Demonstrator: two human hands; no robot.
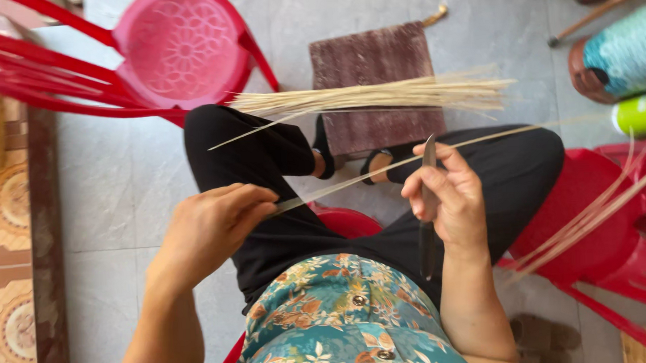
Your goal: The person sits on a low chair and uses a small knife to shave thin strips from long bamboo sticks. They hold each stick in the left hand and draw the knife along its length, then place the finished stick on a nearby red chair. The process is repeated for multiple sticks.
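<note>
Head view: left hand (212,226) pinching near end of strip (380,168); right hand (447,198) gripping knife (427,213), blade up against strip mid-length. Strip running far-right over lap. Bundle (377,95) across left knee. Step, judged: shaving strip. Next: steady pull past blade.

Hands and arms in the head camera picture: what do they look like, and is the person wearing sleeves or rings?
Both arms are bare from the elbow down, with no sleeves showing. The left hand and right hand wear no gloves, and no rings, watch or bracelets can be seen. Fingernails look short and plain.
</note>
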